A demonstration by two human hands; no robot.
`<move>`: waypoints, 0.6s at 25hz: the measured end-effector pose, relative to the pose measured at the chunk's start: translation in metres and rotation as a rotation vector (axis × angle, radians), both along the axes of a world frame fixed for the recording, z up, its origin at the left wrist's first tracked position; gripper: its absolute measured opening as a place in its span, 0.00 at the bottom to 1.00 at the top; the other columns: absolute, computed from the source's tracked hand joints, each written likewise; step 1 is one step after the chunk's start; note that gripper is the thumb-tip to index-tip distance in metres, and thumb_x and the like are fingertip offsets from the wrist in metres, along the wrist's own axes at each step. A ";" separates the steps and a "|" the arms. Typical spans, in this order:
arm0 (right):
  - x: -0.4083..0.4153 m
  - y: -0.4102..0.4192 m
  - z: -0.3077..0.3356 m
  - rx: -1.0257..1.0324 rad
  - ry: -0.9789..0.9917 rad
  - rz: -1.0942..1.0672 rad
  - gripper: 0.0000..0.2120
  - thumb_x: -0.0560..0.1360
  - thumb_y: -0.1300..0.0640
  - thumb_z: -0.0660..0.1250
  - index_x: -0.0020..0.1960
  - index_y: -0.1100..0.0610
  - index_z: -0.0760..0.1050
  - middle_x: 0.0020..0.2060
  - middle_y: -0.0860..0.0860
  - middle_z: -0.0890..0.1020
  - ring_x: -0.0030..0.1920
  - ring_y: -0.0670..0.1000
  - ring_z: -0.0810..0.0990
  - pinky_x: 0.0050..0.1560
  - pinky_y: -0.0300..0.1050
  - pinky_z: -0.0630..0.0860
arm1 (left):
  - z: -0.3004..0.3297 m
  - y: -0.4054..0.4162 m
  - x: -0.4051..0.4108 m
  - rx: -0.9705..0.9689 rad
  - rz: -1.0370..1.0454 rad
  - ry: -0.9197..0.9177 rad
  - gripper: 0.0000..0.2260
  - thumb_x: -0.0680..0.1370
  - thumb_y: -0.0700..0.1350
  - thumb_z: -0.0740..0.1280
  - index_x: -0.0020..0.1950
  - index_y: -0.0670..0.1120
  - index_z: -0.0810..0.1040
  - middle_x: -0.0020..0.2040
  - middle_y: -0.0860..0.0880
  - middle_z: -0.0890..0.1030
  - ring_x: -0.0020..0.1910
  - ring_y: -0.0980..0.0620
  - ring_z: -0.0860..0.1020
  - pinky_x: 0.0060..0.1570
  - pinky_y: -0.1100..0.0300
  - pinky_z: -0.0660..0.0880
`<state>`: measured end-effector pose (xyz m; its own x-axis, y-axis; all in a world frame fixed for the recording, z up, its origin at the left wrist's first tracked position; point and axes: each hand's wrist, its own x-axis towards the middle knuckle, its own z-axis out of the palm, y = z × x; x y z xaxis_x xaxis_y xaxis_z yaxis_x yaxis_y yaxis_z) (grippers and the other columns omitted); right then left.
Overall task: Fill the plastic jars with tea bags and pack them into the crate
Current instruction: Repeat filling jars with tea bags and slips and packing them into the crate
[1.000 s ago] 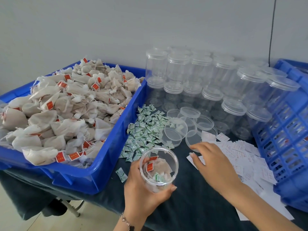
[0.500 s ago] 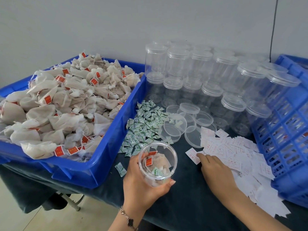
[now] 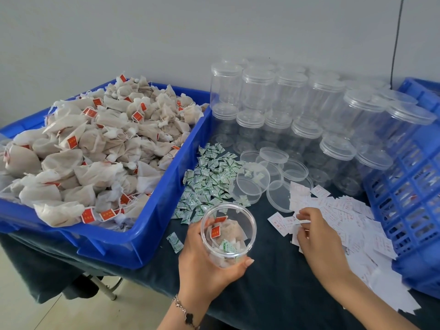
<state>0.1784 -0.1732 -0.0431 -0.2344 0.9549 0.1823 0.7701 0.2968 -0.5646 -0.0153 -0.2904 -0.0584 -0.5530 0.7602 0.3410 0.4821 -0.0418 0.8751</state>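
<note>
My left hand (image 3: 202, 265) grips an open clear plastic jar (image 3: 228, 231) above the table's front edge. Inside it lie tea bags with red tags and a green-and-white sachet. My right hand (image 3: 314, 236) rests on a pile of small white paper slips (image 3: 342, 217), its fingertips pinching one slip at the pile's left edge. A blue bin (image 3: 152, 217) on the left is heaped with tea bags (image 3: 95, 148). The blue lattice crate (image 3: 409, 198) stands at the right edge.
Many lidded empty jars (image 3: 295, 110) stand stacked at the back. Loose clear lids (image 3: 266, 179) and a spread of green-and-white sachets (image 3: 207, 182) lie on the dark cloth (image 3: 269, 289) between bin and slips. One sachet (image 3: 175, 241) lies apart near the bin.
My right hand has drawn back from near the loose lids onto the paper slips and now pinches one. The left hand keeps hold of the jar.
</note>
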 end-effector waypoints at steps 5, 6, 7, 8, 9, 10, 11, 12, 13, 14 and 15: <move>-0.007 -0.006 0.020 -0.122 0.352 -0.047 0.21 0.72 0.68 0.67 0.54 0.45 0.68 0.48 0.40 0.79 0.45 0.38 0.80 0.39 0.24 0.71 | 0.000 0.001 0.001 0.007 -0.002 -0.012 0.45 0.51 0.68 0.71 0.61 0.43 0.72 0.53 0.64 0.73 0.50 0.67 0.74 0.45 0.71 0.70; -0.008 -0.008 0.023 -0.129 0.398 -0.058 0.21 0.72 0.67 0.68 0.54 0.44 0.69 0.46 0.39 0.80 0.46 0.37 0.80 0.40 0.26 0.71 | 0.000 0.001 0.001 0.019 0.001 -0.008 0.44 0.52 0.68 0.71 0.60 0.44 0.72 0.53 0.64 0.72 0.51 0.68 0.73 0.45 0.70 0.70; -0.009 -0.010 0.025 -0.126 0.433 -0.066 0.20 0.73 0.66 0.68 0.55 0.44 0.70 0.44 0.38 0.81 0.46 0.36 0.80 0.42 0.27 0.71 | 0.000 0.001 0.000 0.030 0.005 -0.006 0.43 0.52 0.68 0.71 0.60 0.47 0.71 0.53 0.65 0.72 0.52 0.68 0.72 0.45 0.69 0.71; -0.010 -0.013 0.028 -0.116 0.454 -0.069 0.19 0.74 0.64 0.68 0.55 0.44 0.71 0.41 0.37 0.82 0.45 0.34 0.80 0.43 0.27 0.71 | 0.000 0.002 0.001 0.037 0.010 -0.011 0.42 0.52 0.68 0.71 0.60 0.49 0.69 0.53 0.65 0.72 0.52 0.68 0.72 0.46 0.67 0.71; -0.011 -0.016 0.030 -0.101 0.466 -0.071 0.16 0.74 0.63 0.68 0.54 0.44 0.72 0.39 0.36 0.83 0.44 0.33 0.79 0.43 0.26 0.70 | 0.000 0.002 0.001 0.042 0.014 -0.017 0.41 0.52 0.67 0.72 0.59 0.50 0.68 0.54 0.65 0.72 0.53 0.67 0.73 0.46 0.66 0.72; -0.012 -0.019 0.033 -0.085 0.474 -0.077 0.14 0.74 0.62 0.69 0.51 0.44 0.72 0.37 0.35 0.83 0.43 0.34 0.80 0.44 0.27 0.70 | 0.000 0.002 0.001 0.046 0.015 -0.020 0.41 0.52 0.67 0.72 0.59 0.51 0.68 0.53 0.64 0.73 0.53 0.67 0.73 0.46 0.65 0.72; -0.015 -0.022 0.035 -0.065 0.480 -0.086 0.13 0.74 0.61 0.69 0.49 0.44 0.73 0.36 0.34 0.82 0.43 0.36 0.80 0.44 0.30 0.72 | 0.000 0.002 0.001 0.051 0.015 -0.015 0.41 0.52 0.67 0.72 0.59 0.51 0.68 0.53 0.64 0.73 0.53 0.67 0.73 0.46 0.67 0.72; -0.018 -0.027 0.038 -0.037 0.493 -0.092 0.12 0.73 0.60 0.70 0.46 0.44 0.73 0.36 0.33 0.82 0.42 0.37 0.81 0.44 0.34 0.74 | -0.001 0.002 0.001 0.056 0.014 -0.007 0.41 0.52 0.68 0.72 0.59 0.51 0.68 0.53 0.64 0.73 0.53 0.67 0.73 0.46 0.68 0.72; -0.022 -0.032 0.042 0.011 0.512 -0.084 0.12 0.72 0.60 0.71 0.45 0.45 0.73 0.36 0.33 0.82 0.42 0.36 0.81 0.44 0.35 0.76 | -0.001 0.002 0.001 0.059 0.012 -0.002 0.40 0.53 0.68 0.72 0.59 0.51 0.68 0.53 0.63 0.73 0.53 0.67 0.73 0.45 0.69 0.72; -0.027 -0.038 0.047 0.091 0.527 -0.053 0.12 0.71 0.60 0.72 0.44 0.45 0.74 0.38 0.33 0.82 0.43 0.35 0.81 0.44 0.32 0.76 | -0.001 0.002 0.001 0.062 0.011 -0.001 0.40 0.53 0.67 0.72 0.59 0.51 0.68 0.54 0.63 0.73 0.53 0.67 0.73 0.45 0.69 0.73; -0.033 -0.045 0.053 0.211 0.525 0.009 0.10 0.71 0.58 0.72 0.44 0.45 0.74 0.39 0.34 0.82 0.44 0.35 0.81 0.45 0.29 0.74 | -0.002 0.002 0.000 0.063 0.010 -0.003 0.40 0.53 0.67 0.72 0.59 0.50 0.68 0.54 0.63 0.73 0.53 0.67 0.73 0.45 0.69 0.73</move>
<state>0.1459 -0.2180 0.0100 -0.0685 0.8834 0.4636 0.3987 0.4502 -0.7990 -0.0149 -0.2883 -0.0601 -0.5610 0.7321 0.3863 0.4804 -0.0920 0.8722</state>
